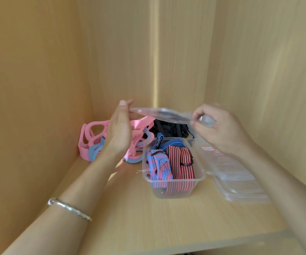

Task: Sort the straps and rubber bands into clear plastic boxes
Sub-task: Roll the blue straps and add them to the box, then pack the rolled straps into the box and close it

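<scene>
Head view: both my hands hold a clear lid (159,115) in the air, its long axis running left to right and nearly level, dipping a little toward the right. My left hand (120,129) stands upright with thumb and fingertips at the lid's left end; my right hand (220,127) pinches the right end between thumb and forefinger. The lid hangs over a heap of black straps (168,128) at the back.

Just in front of that heap sits a clear box (174,179), open, its long axis pointing away from me. Striped straps (176,162), blue-red and black-red, lie folded lengthwise inside it. A pile of pink and blue bands (93,142) fills the left back corner, partly behind my left hand. A stack of lids (240,183) lies to the right of the box, lengthwise too.

The lid is blurred, and it covers part of the black straps; I cannot tell whether they sit in a box. A red label (207,148) under my right wrist is unreadable.

Everything rests on a pale wooden shelf (148,218) walled by the same wood. A silver bracelet (69,208) circles my left wrist.
</scene>
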`<move>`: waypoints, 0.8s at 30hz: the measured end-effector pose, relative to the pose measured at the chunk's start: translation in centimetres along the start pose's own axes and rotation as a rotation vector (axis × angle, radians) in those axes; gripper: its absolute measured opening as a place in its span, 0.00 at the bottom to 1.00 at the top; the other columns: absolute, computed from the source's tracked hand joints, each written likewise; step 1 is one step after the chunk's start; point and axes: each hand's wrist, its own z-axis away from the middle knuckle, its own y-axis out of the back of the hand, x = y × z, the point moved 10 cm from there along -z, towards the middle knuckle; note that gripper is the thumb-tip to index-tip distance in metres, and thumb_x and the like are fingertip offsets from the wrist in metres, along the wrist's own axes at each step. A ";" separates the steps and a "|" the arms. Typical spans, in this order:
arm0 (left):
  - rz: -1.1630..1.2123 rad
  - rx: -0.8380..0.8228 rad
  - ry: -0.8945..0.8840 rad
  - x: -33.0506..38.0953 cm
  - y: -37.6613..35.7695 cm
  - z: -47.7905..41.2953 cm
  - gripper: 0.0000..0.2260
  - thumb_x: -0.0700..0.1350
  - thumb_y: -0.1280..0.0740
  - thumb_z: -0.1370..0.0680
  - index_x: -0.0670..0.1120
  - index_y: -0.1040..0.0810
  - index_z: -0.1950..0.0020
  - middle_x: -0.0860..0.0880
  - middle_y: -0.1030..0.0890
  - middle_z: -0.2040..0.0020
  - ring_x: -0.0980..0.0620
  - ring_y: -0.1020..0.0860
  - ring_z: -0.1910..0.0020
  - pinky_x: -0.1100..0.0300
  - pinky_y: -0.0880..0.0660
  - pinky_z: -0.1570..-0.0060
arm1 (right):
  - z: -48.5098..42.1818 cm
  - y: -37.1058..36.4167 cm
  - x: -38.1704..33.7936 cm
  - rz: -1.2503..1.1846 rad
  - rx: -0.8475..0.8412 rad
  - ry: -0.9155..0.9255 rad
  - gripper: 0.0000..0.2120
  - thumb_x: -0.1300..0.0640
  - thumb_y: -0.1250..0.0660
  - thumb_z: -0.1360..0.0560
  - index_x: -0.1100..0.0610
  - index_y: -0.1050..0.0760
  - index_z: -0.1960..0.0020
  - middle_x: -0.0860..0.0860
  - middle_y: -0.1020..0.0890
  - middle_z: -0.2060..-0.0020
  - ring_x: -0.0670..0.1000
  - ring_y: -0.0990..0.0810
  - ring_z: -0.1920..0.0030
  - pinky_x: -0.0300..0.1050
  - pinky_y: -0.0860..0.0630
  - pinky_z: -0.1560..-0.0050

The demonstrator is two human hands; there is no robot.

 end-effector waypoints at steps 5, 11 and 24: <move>0.109 -0.118 0.040 -0.2 -0.7 -0.1 0.22 0.59 0.52 0.18 0.54 0.20 0.50 0.54 0.19 0.48 0.52 0.23 0.42 0.55 0.29 0.40 | 1.3 -3.2 1.6 -0.182 -0.093 0.013 0.12 0.62 0.32 0.28 0.45 0.25 0.63 0.41 0.19 0.56 0.42 0.19 0.54 0.34 0.25 0.50; -0.290 -0.602 0.072 -1.4 -5.8 3.5 0.23 0.60 0.50 0.18 0.58 0.41 0.24 0.62 0.43 0.24 0.62 0.46 0.26 0.55 0.51 0.25 | 2.4 -5.1 3.6 -0.373 -0.175 -0.066 0.20 0.67 0.37 0.29 0.41 0.23 0.63 0.41 0.17 0.55 0.47 0.19 0.44 0.49 0.24 0.40; -0.723 -0.709 -0.035 -1.4 -7.8 4.8 0.24 0.46 0.49 0.17 0.50 0.50 0.21 0.55 0.51 0.21 0.60 0.54 0.24 0.70 0.58 0.35 | 2.2 -5.3 3.9 -0.481 -0.145 -0.243 0.11 0.64 0.34 0.23 0.48 0.21 0.56 0.48 0.17 0.57 0.46 0.20 0.54 0.42 0.25 0.48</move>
